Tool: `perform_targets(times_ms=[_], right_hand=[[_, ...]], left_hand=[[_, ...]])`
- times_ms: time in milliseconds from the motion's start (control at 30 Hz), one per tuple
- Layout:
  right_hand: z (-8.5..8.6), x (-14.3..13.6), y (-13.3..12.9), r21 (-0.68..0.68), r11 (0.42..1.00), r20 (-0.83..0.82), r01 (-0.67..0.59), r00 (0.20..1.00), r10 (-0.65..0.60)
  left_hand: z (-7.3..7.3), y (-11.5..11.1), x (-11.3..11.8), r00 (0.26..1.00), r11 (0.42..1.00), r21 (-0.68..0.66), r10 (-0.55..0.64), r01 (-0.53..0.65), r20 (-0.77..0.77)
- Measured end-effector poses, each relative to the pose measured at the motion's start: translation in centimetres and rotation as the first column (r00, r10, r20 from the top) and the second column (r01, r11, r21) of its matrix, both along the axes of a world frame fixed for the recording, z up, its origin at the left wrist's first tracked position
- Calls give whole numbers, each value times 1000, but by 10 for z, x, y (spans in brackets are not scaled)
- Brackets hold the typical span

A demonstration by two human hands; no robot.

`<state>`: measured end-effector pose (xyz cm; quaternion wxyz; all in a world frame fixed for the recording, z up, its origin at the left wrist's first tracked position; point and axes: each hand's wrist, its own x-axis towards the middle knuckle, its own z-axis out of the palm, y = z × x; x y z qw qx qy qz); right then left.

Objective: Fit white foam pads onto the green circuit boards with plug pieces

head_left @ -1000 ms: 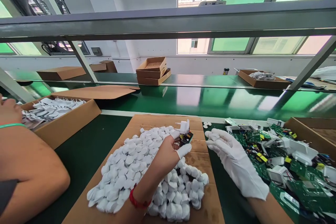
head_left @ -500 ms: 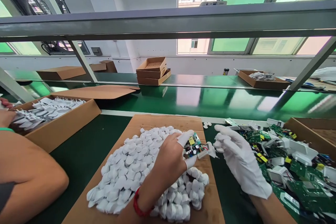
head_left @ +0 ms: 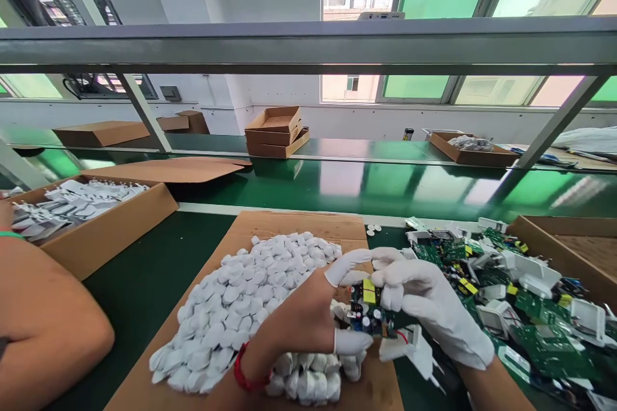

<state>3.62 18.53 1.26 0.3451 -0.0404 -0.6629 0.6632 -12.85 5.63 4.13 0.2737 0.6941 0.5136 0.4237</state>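
- Firstly, at far left: a co-worker's arm [head_left: 53, 327] beside an open carton [head_left: 120, 225] of white parts [head_left: 87, 199], both well apart from my hands.
- Left of centre: a heap of white pieces [head_left: 231, 308] on a cardboard sheet [head_left: 299, 221], laid on the green worktop [head_left: 139, 263].
- My left hand [head_left: 308, 311], white covers on thumb and fingertips, is closed on a circuit board [head_left: 371, 318], thumb at the near side, fingers at the far side.
- The board lies between my hands, right of the left palm and left of the right, over the sheet's right edge. Its long axis I cannot certify; fingers cover the edges.
- A white plug piece [head_left: 415, 353] hangs at the board's lower right, by a red wire, below my right fingers.
- My gloved right hand [head_left: 434, 302] has its fingers curled at the board's right side; gripping or merely touching, I cannot tell.
- Nearest the right hand beyond: piled boards [head_left: 544, 311].
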Motion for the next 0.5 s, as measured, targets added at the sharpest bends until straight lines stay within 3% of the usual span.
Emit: perform_targets(times_ms=[167, 267, 367, 500], right_hand=[[3, 0, -3, 118, 990, -47, 80, 996, -74], [1, -2, -9, 47, 993, -64, 109, 992, -106], [0, -4, -16, 63, 994, -146, 90, 986, -80], [3, -3, -23, 232, 967, -193, 108, 979, -63]], left_hand=[[-1, -2, -3, 987, 997, -65, -29, 40, 157], [-3, -1, -2, 959, 988, -68, -120, 142, 257], [-9, 1, -1, 880, 963, -77, -201, 258, 429], [-15, 3, 0, 773, 932, -111, -215, 345, 597]])
